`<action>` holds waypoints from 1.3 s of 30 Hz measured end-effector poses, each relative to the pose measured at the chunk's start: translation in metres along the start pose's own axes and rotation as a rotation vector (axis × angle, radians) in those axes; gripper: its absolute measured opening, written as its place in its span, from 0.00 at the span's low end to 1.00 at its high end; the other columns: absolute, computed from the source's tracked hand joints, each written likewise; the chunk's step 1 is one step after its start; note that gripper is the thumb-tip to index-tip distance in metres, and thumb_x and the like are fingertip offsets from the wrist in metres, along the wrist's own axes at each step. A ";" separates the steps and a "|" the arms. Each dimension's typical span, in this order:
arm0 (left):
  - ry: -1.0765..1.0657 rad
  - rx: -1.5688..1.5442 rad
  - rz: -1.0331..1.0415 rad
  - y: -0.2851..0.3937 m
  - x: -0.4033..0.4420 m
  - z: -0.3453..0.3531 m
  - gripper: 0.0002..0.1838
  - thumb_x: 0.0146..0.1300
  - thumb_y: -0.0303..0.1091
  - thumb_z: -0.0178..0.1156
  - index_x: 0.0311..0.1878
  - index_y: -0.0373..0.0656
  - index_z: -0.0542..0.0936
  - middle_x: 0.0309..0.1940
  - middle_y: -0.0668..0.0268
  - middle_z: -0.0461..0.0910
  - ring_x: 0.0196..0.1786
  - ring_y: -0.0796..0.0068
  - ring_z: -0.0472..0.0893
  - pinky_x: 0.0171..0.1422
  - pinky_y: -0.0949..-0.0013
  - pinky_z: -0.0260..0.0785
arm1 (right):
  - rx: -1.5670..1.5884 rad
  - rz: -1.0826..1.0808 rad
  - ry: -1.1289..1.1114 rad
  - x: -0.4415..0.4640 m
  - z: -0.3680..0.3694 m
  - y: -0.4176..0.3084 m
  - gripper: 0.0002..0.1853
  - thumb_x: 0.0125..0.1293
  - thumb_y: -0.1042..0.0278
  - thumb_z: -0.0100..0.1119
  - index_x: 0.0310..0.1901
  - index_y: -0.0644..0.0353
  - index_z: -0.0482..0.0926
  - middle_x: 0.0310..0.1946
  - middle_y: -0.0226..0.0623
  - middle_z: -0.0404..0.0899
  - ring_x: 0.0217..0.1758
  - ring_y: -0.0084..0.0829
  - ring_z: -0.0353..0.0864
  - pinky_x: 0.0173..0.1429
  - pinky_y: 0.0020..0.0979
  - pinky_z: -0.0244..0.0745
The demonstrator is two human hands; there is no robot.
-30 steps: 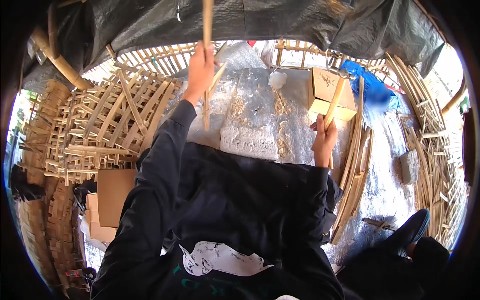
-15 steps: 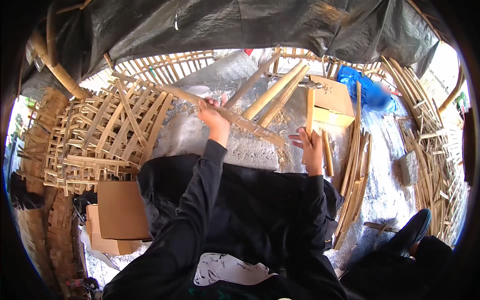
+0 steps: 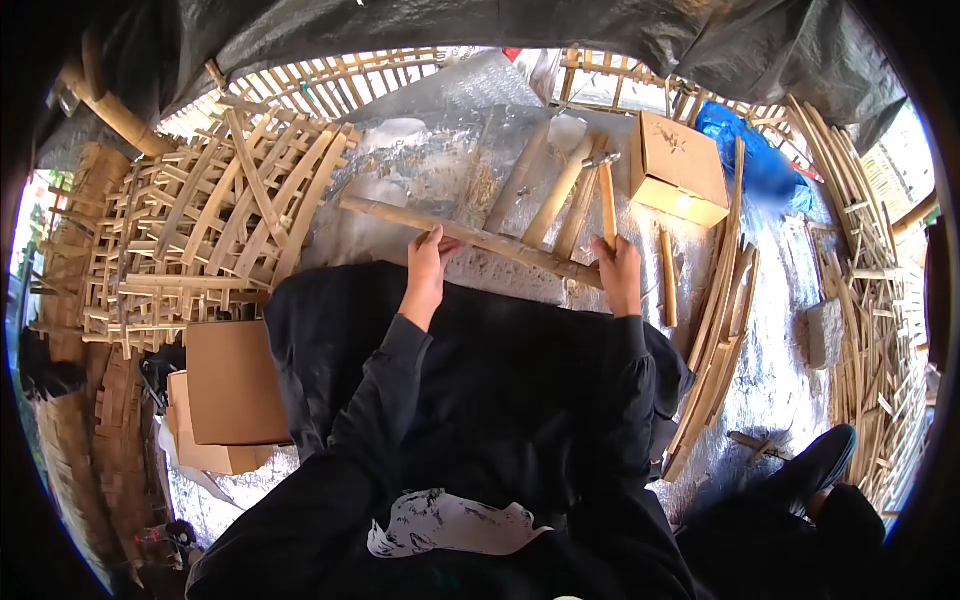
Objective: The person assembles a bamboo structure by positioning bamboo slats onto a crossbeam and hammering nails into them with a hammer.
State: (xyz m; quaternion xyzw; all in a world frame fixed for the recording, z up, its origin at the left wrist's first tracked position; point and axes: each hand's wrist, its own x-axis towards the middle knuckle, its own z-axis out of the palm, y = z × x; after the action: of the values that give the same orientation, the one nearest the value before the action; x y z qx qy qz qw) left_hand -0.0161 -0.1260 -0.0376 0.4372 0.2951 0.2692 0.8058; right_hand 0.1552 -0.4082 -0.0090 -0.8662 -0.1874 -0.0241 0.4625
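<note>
Gripping the long bar [image 3: 500,243], likely stiff, light, best held mid-length: left hand [image 3: 426,270]; clasping the hammer [image 3: 608,203]: right hand [image 3: 620,276]!

**Head-to-lap black at the bench**

Through the head camera, I see a wearer dressed in black. The plain top [image 3: 300,535] has long, loose sleeves [image 3: 375,390], creased along the forearms and ending in cuffs [image 3: 628,325] at the wrists. A white print [image 3: 450,525] with a wavy outline and scratchy dark marks spreads across its front. Black cloth [image 3: 490,365], softly folded, covers the lap. The left hand [image 3: 426,268] and right hand [image 3: 620,275] are bare.
</note>
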 end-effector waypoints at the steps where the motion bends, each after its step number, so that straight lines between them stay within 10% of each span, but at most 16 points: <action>1: -0.023 0.075 -0.058 0.005 -0.007 -0.007 0.15 0.78 0.40 0.60 0.52 0.35 0.80 0.41 0.58 0.82 0.43 0.65 0.86 0.55 0.58 0.83 | -0.031 -0.035 0.028 0.000 -0.003 0.001 0.21 0.71 0.57 0.70 0.31 0.69 0.78 0.19 0.45 0.75 0.22 0.35 0.77 0.31 0.41 0.70; 4: -0.176 0.591 -0.220 0.045 -0.041 -0.010 0.14 0.77 0.40 0.63 0.49 0.36 0.81 0.40 0.58 0.83 0.37 0.64 0.86 0.50 0.59 0.85 | -0.049 -0.039 0.073 0.001 -0.005 0.010 0.21 0.72 0.57 0.69 0.31 0.69 0.78 0.19 0.47 0.75 0.22 0.37 0.76 0.31 0.41 0.69; 5: -0.160 0.823 -0.054 0.051 -0.046 -0.006 0.11 0.74 0.34 0.63 0.41 0.35 0.81 0.34 0.60 0.84 0.29 0.62 0.86 0.42 0.60 0.84 | -0.069 -0.017 0.077 0.000 -0.009 0.004 0.23 0.70 0.56 0.70 0.29 0.70 0.77 0.22 0.59 0.78 0.29 0.60 0.81 0.35 0.51 0.72; 6: -0.162 0.822 -0.056 0.060 -0.048 -0.001 0.11 0.74 0.34 0.63 0.41 0.35 0.81 0.34 0.60 0.84 0.29 0.62 0.86 0.42 0.60 0.84 | -0.071 -0.016 0.077 0.002 -0.008 0.009 0.23 0.70 0.56 0.70 0.29 0.70 0.77 0.22 0.59 0.78 0.29 0.60 0.81 0.35 0.51 0.72; 8: -0.329 1.197 0.596 0.074 -0.041 0.006 0.08 0.73 0.32 0.65 0.48 0.38 0.82 0.34 0.60 0.84 0.32 0.67 0.85 0.43 0.63 0.82 | -0.039 0.008 0.069 0.003 -0.005 0.023 0.23 0.70 0.56 0.70 0.30 0.71 0.77 0.23 0.60 0.78 0.30 0.62 0.81 0.36 0.51 0.72; 12: -0.684 1.355 0.724 0.080 -0.008 0.028 0.17 0.76 0.40 0.62 0.63 0.46 0.82 0.57 0.58 0.78 0.62 0.56 0.79 0.68 0.54 0.74 | -0.162 -0.002 0.039 -0.003 -0.011 0.013 0.22 0.71 0.56 0.69 0.32 0.71 0.78 0.27 0.62 0.80 0.35 0.64 0.81 0.40 0.54 0.73; 27: -0.546 1.545 0.539 0.053 -0.029 0.016 0.28 0.77 0.53 0.59 0.78 0.71 0.71 0.73 0.60 0.66 0.73 0.47 0.67 0.75 0.40 0.67 | -0.408 -0.119 0.112 -0.032 0.019 -0.019 0.14 0.73 0.65 0.64 0.38 0.71 0.77 0.41 0.55 0.79 0.50 0.59 0.77 0.55 0.53 0.73; 33: -0.869 1.620 0.588 0.056 0.002 0.017 0.28 0.76 0.58 0.58 0.77 0.87 0.69 0.86 0.72 0.52 0.86 0.49 0.52 0.84 0.22 0.41 | -0.401 -0.108 0.074 -0.032 0.020 -0.008 0.14 0.72 0.63 0.65 0.37 0.67 0.77 0.43 0.50 0.79 0.49 0.58 0.76 0.53 0.56 0.71; 39: -1.009 1.597 0.439 0.044 0.029 0.009 0.28 0.77 0.60 0.55 0.78 0.86 0.68 0.88 0.71 0.46 0.87 0.47 0.52 0.86 0.33 0.45 | -0.564 -0.102 0.197 -0.037 0.014 -0.022 0.17 0.72 0.54 0.66 0.36 0.60 0.78 0.46 0.40 0.79 0.54 0.49 0.75 0.56 0.63 0.62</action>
State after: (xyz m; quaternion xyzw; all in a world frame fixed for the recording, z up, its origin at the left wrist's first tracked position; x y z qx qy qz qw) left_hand 0.0024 -0.0906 -0.0024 0.9651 -0.0777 -0.0853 0.2350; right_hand 0.1114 -0.3969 -0.0077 -0.9435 -0.1708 -0.1821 0.2179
